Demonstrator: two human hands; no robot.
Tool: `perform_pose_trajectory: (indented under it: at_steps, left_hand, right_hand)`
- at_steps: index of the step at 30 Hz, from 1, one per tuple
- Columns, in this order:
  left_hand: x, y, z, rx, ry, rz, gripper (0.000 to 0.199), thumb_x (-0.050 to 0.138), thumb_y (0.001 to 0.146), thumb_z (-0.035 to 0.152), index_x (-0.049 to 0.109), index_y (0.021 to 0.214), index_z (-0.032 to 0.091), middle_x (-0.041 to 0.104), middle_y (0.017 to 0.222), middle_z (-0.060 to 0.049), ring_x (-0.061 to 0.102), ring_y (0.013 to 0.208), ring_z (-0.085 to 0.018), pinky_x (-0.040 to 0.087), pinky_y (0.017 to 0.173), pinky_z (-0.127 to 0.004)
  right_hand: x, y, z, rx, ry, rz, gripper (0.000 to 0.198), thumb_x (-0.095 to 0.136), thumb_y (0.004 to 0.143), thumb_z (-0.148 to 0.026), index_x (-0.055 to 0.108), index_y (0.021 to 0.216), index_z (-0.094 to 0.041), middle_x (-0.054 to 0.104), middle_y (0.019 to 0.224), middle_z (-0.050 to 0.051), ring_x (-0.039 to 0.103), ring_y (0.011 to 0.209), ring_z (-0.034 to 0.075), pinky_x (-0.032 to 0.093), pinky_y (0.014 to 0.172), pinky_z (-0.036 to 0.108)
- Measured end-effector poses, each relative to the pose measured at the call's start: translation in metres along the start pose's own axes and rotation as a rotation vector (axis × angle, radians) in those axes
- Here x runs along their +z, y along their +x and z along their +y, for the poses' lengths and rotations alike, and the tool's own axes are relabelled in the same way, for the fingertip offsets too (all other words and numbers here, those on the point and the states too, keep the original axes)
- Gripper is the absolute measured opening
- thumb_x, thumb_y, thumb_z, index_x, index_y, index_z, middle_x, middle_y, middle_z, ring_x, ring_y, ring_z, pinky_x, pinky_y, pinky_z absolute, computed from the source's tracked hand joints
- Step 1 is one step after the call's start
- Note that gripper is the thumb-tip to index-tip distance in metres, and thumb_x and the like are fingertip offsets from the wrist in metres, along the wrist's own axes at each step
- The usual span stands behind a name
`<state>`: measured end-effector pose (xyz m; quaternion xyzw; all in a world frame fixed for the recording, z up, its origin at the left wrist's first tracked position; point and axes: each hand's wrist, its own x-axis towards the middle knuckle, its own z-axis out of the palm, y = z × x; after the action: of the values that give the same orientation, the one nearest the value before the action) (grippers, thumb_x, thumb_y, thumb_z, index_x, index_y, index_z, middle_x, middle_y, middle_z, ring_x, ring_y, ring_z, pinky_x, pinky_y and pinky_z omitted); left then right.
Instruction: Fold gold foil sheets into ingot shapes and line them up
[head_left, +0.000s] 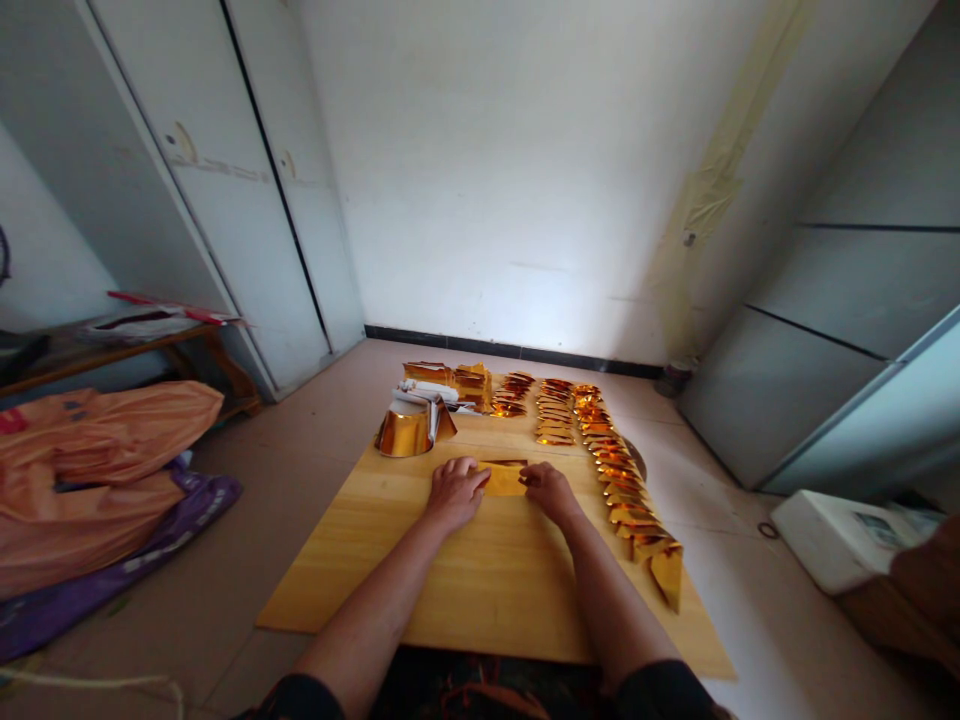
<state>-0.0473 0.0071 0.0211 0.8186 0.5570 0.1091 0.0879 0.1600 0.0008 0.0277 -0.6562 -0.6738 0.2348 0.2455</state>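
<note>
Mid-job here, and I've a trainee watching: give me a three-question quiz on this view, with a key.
1. True or false: the left hand and right hand both touch the gold sheet.
2. Along which edge of the wooden board runs the longest row of folded gold pieces? A) left B) right C) near
3. Fill in: the bent gold foil stands nearer the ____ hand.

Key: 1 true; 2 B; 3 left.
</note>
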Motion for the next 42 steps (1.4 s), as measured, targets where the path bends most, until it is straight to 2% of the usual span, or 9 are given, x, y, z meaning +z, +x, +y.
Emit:
perform_pose_trajectory:
  at_steps: [9,11,15,20,26,31,35,38,42]
  left_hand:
    - [-0.002,0.001,-0.007,0.007,-0.004,-0.030,0.037,0.044,0.090,0.029,0.057,0.121,0.043,0.051,0.130,0.002,0.042,0.120,-0.021,0.031,0.100,-0.037]
    - [-0.004,0.000,-0.006,0.010,-0.009,-0.021,0.036,0.053,0.085,0.040,0.059,0.121,0.041,0.051,0.130,0.000,0.042,0.119,-0.023,0.031,0.101,-0.038]
    - [-0.005,0.000,-0.003,0.027,-0.033,0.002,0.055,0.068,0.069,0.056,0.060,0.120,0.037,0.049,0.130,-0.003,0.042,0.119,-0.027,0.031,0.101,-0.040]
    - [0.000,0.002,-0.004,0.018,-0.037,0.038,0.042,0.065,0.075,0.052,0.063,0.114,0.036,0.052,0.126,-0.002,0.043,0.118,-0.025,0.030,0.099,-0.040]
    - [0.002,0.002,-0.003,0.037,-0.031,0.084,0.029,0.050,0.088,0.045,0.065,0.112,0.036,0.056,0.122,-0.002,0.045,0.115,-0.022,0.030,0.098,-0.040]
    - [0.000,0.000,-0.003,0.052,-0.042,0.089,0.031,0.051,0.087,0.049,0.065,0.112,0.036,0.056,0.123,-0.002,0.046,0.116,-0.022,0.031,0.097,-0.040]
    - [0.002,0.002,-0.007,0.060,-0.073,0.093,0.033,0.059,0.081,0.047,0.067,0.110,0.033,0.057,0.123,-0.002,0.047,0.116,-0.023,0.032,0.097,-0.040]
    - [0.003,0.008,-0.008,-0.018,-0.113,0.102,0.021,0.054,0.086,0.037,0.072,0.095,0.029,0.061,0.119,0.000,0.050,0.112,-0.020,0.034,0.095,-0.037]
    - [0.004,0.015,-0.005,-0.104,-0.139,0.143,0.026,0.051,0.088,0.040,0.072,0.083,0.025,0.065,0.111,0.000,0.054,0.106,-0.018,0.036,0.090,-0.034]
  right_hand:
    - [-0.002,-0.001,0.001,-0.109,-0.144,0.010,0.028,0.049,0.072,-0.003,0.070,0.080,-0.020,0.067,0.087,0.002,0.061,0.082,0.013,0.043,0.073,0.019]
    - [0.000,-0.002,0.002,-0.157,-0.184,-0.008,0.023,0.052,0.070,-0.005,0.068,0.077,-0.020,0.064,0.086,0.002,0.058,0.083,0.013,0.041,0.073,0.019]
    - [0.001,-0.005,0.005,-0.209,-0.165,-0.023,0.011,0.060,0.071,-0.013,0.065,0.078,-0.019,0.059,0.086,0.001,0.055,0.081,0.013,0.039,0.074,0.020]
    - [0.001,-0.008,0.008,-0.250,-0.135,-0.020,0.011,0.064,0.074,-0.017,0.066,0.084,-0.020,0.057,0.091,0.002,0.055,0.082,0.013,0.041,0.074,0.020]
    - [0.002,-0.009,0.010,-0.288,-0.152,0.026,0.021,0.064,0.078,-0.023,0.069,0.098,-0.023,0.057,0.110,0.004,0.059,0.090,0.014,0.044,0.080,0.022]
    - [0.004,-0.006,0.014,-0.333,-0.104,0.038,0.018,0.053,0.086,-0.020,0.070,0.090,-0.023,0.065,0.100,0.003,0.060,0.094,0.014,0.043,0.085,0.022]
    - [0.006,-0.003,0.016,-0.254,-0.009,0.032,0.018,0.053,0.086,-0.023,0.071,0.090,-0.023,0.068,0.094,0.002,0.061,0.089,0.014,0.045,0.080,0.022]
    - [0.007,0.000,0.013,-0.158,0.012,0.056,0.021,0.052,0.086,-0.026,0.071,0.093,-0.021,0.070,0.096,0.004,0.063,0.089,0.016,0.044,0.079,0.023]
    - [0.007,0.002,0.002,-0.059,-0.040,0.069,0.023,0.049,0.088,-0.031,0.070,0.096,-0.024,0.071,0.099,0.002,0.063,0.089,0.016,0.043,0.076,0.022]
